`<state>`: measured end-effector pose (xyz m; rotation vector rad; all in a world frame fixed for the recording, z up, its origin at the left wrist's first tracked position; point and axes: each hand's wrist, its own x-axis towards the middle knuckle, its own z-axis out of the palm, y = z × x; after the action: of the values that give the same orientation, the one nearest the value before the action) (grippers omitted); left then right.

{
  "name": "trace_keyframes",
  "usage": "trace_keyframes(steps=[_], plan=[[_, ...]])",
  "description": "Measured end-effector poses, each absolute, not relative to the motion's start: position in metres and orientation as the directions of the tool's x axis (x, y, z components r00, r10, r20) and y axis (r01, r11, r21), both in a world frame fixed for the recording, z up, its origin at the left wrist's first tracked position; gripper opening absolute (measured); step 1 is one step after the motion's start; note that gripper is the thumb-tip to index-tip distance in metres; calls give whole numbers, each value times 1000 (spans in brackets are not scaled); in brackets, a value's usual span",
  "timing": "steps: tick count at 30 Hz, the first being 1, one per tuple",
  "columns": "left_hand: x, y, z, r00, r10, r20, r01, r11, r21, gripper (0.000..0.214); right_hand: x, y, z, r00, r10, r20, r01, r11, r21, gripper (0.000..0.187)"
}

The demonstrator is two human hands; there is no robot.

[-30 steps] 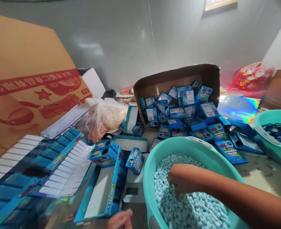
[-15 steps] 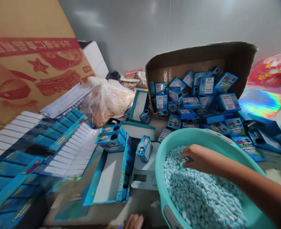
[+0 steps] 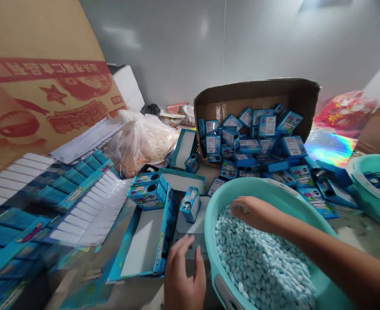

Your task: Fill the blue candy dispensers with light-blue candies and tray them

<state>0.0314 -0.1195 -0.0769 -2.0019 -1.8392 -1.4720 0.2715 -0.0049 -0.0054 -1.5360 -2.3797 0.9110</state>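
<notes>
My right hand [image 3: 253,212] is over the left side of a turquoise basin [image 3: 211,232] filled with small pale blue candies [image 3: 257,262]. Its fingers are curled, and a few candies show between them. My left hand [image 3: 185,273] is empty, fingers spread, just in front of a kitchen scale [image 3: 200,232] whose display it partly covers. On the scale stands a small blue candy box [image 3: 190,205], candies showing in its round window. Left of my left hand lies an open blue display tray [image 3: 144,243] with a few small boxes [image 3: 147,193] at its far end.
A tipped cardboard carton [image 3: 257,92] spills many small blue boxes behind the basin. A second turquoise basin [image 3: 375,206] with dark blue pieces is at the right edge. Flat-packed blue cartons [image 3: 80,215], a tied clear bag [image 3: 141,142] and a large printed cardboard box [image 3: 48,94] fill the left.
My left hand has risen from the bottom edge toward the scale and spread its fingers. My right hand has lifted slightly off the candies. The view has turned a little to the right.
</notes>
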Motion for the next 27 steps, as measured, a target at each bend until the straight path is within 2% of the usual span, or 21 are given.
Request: trace_keyframes(steps=[2, 4, 6, 7, 8, 9, 11, 13, 15, 16, 20, 27], plan=[[41, -91, -70, -325, 745, 582, 711, -212, 670, 37, 269, -2, -9, -412, 897, -159, 710, 206, -673, 34], [44, -67, -71, -422, 760, 494, 629, -147, 763, 64, 267, -1, -14, -381, 907, -177, 634, 118, -764, 37], [43, -48, -75, -435, 823, 365, 607, -32, 794, 84, 264, -3, -19, -362, 904, -227, 536, 3, -844, 37], [41, -42, -76, -434, 846, 310, 622, 33, 782, 87, 263, -5, -21, -359, 897, -257, 481, -58, -875, 37], [39, -37, -75, -430, 853, 297, 655, 68, 753, 83, 261, -7, -22, -357, 890, -283, 433, -110, -894, 39], [37, -34, -72, -406, 845, 349, 706, 48, 706, 74, 260, -9, -21, -358, 879, -314, 367, -177, -913, 41], [34, -32, -58, -228, 769, 597, 823, -176, 540, 53, 256, -11, -17, -389, 828, -404, 120, -389, -913, 47], [33, -34, -38, 132, 618, 775, 839, -486, 245, 43, 254, -12, -9, -482, 738, -473, -218, -624, -750, 56], [36, -36, -16, 477, 497, 725, 732, -681, -14, 44, 251, -11, 1, -588, 656, -473, -435, -750, -499, 64], [38, -36, -7, 569, 454, 686, 683, -725, -87, 44, 249, -11, 5, -615, 640, -461, -476, -767, -430, 66], [48, -33, 14, 639, 378, 670, 613, -777, -147, 36, 245, -10, 14, -600, 637, -484, -533, -770, -352, 64], [60, -17, 12, 659, 369, 655, 613, -769, -183, 35, 247, -5, 4, -552, 645, -528, -512, -762, -397, 61]])
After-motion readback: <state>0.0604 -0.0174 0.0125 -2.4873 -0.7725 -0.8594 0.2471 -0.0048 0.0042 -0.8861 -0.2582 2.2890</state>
